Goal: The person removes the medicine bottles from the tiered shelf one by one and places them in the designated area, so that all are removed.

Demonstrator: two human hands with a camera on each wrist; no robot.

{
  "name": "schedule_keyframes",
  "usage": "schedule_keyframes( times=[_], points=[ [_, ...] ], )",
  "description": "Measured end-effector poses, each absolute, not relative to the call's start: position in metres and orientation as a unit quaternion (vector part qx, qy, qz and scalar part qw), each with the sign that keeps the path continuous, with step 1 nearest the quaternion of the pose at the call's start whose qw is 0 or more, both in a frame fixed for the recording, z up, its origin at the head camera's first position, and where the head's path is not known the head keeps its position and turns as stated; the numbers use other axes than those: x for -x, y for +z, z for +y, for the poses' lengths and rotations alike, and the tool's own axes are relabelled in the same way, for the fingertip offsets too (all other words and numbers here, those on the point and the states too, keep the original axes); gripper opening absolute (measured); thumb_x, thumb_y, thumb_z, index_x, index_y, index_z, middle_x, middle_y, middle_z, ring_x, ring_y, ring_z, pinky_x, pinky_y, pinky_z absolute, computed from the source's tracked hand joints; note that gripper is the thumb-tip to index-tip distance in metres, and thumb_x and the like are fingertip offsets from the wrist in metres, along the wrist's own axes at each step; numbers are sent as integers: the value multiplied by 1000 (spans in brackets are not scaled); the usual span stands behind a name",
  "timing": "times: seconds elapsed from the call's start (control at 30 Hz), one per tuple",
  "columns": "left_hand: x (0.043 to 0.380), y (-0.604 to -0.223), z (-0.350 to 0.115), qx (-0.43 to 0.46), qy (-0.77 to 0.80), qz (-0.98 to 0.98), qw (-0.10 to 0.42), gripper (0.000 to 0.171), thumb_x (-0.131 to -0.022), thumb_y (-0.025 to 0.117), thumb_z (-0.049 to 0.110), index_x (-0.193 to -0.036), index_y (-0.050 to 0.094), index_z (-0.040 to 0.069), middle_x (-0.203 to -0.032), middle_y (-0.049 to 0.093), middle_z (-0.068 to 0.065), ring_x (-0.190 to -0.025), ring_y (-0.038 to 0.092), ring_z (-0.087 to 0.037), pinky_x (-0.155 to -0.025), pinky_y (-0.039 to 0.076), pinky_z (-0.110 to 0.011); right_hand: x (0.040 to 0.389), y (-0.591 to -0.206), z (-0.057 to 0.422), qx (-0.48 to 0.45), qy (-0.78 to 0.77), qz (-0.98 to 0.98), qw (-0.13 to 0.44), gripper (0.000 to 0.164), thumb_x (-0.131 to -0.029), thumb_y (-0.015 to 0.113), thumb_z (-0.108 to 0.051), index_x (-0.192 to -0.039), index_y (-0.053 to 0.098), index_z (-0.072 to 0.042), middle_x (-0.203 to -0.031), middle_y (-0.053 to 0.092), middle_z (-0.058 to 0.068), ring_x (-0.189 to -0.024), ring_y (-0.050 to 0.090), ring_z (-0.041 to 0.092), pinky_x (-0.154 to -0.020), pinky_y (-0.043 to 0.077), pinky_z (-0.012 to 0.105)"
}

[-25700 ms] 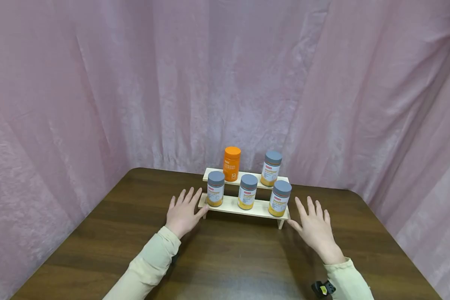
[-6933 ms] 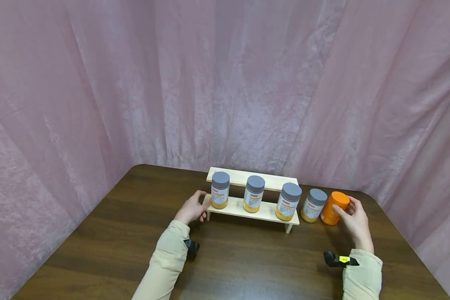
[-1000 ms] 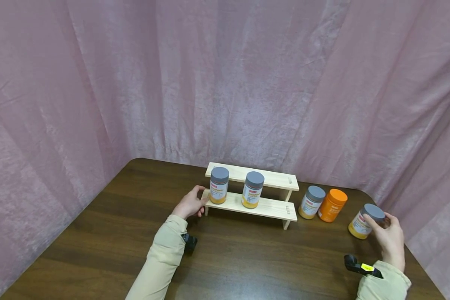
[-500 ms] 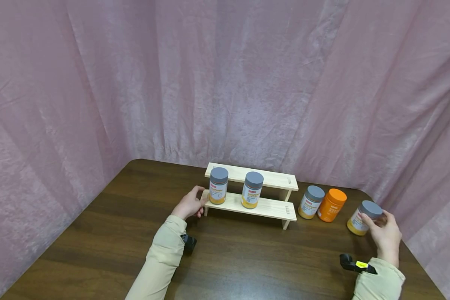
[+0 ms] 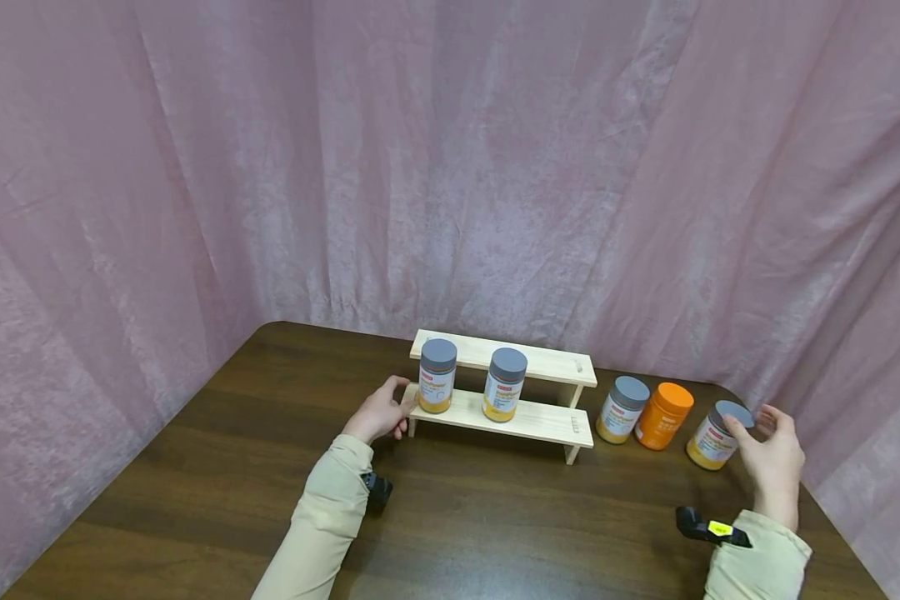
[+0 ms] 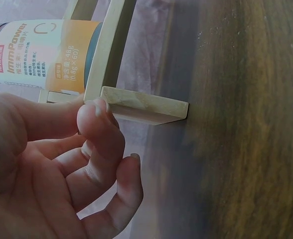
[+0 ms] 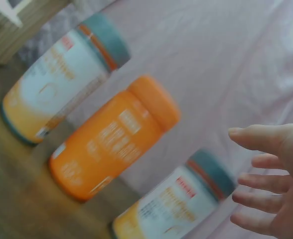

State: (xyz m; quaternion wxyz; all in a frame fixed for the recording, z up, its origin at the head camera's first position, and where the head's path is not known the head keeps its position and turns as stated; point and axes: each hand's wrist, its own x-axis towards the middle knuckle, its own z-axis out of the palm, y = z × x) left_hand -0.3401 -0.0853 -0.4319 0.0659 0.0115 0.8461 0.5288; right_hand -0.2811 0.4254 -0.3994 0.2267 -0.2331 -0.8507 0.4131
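My left hand [image 5: 378, 412] pinches the left end of the lower tier of a two-tier wooden rack [image 5: 543, 422] between thumb and forefinger. Two grey-lidded supplement bottles, one at the left [image 5: 437, 385] and one at the middle [image 5: 503, 393], stand on that tier. On the table right of the rack, another grey-lidded bottle [image 5: 621, 414] stands close beside an orange bottle [image 5: 663, 422]. Farther right is a third grey-lidded bottle [image 5: 712, 442] on the table. My right hand [image 5: 775, 454] is at its lid; the right wrist view shows the fingers [image 7: 261, 183] spread and holding nothing.
The rack's upper tier [image 5: 547, 361] has no bottle on it. Brown wood table [image 5: 480, 525] extends in front. A pink curtain [image 5: 450, 167] hangs behind the table and along its sides. A black wrist camera [image 5: 708, 529] juts from the right sleeve.
The right-hand bottle has shifted slightly left toward the orange one, and my right fingers have let go. Earlier, the upper-tier bottles and the front right one left the rack. My left hand keeps its grip.
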Motion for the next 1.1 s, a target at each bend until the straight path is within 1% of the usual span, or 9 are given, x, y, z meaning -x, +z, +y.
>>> schedule_keyframes(
  times=[0.07,0.13,0.17,0.23,0.3,0.4,0.67,0.93,1.1],
  points=[
    [340,-432,-85,-12,529,846,65,43,-97,55,8,-138,40,5,-55,50,-4,-43,47,-11,-47,46,-24,279,-391,422,235,404,-852,237,65,-94,58,-34,-147,34,-2,-145,44,26,-131,48,37,-109,39,43],
    [340,-432,-85,-13,529,846,64,43,-97,55,8,-137,40,4,-56,50,-4,-43,47,-11,-47,45,-24,277,-383,418,235,404,-848,248,61,-93,60,-34,-143,42,-4,-141,51,20,-118,58,16,-100,44,24],
    [340,-432,-85,-14,529,846,64,43,-97,54,8,-137,40,4,-56,50,-4,-43,47,-11,-47,45,-23,276,-380,417,234,407,-846,253,60,-92,62,-34,-141,45,-5,-135,57,11,-110,60,4,-94,43,15],
    [340,-431,-85,-14,528,846,65,43,-97,54,8,-137,40,4,-56,49,-4,-43,47,-11,-47,45,-23,275,-374,413,225,412,-841,269,56,-91,65,-34,-136,51,-6,-114,64,-11,-89,52,-15,-79,37,2],
    [340,-431,-85,-12,528,846,66,43,-97,54,8,-138,40,4,-56,49,-4,-43,47,-11,-47,45,-23,275,-369,408,210,420,-837,280,53,-89,67,-33,-132,55,-5,-93,56,-28,-76,41,-23,-71,33,-2],
    [340,-431,-85,-12,526,848,66,44,-97,54,8,-138,39,5,-56,50,-4,-44,47,-11,-47,45,-23,275,-363,399,187,430,-837,283,49,-90,68,-31,-129,58,-3,-79,43,-40,-73,42,-25,-69,34,-3],
    [338,-431,-85,-12,525,848,67,45,-97,54,8,-139,39,4,-56,50,-4,-44,47,-10,-47,46,-23,281,-353,373,105,449,-846,266,43,-93,65,-32,-126,60,-6,-84,49,-41,-83,48,-22,-74,37,0],
    [337,-429,-85,-15,529,846,68,45,-97,54,7,-140,38,3,-56,48,-3,-43,46,-10,-47,45,-23,280,-347,359,54,459,-847,262,42,-93,64,-34,-125,61,-9,-88,53,-39,-84,53,-20,-75,39,0],
    [338,-429,-86,-16,530,845,70,46,-97,54,7,-140,38,3,-56,49,-4,-43,46,-10,-47,45,-23,279,-345,357,48,471,-844,251,36,-93,64,-35,-123,62,-17,-89,54,-39,-86,53,-20,-75,39,0]
  ],
)
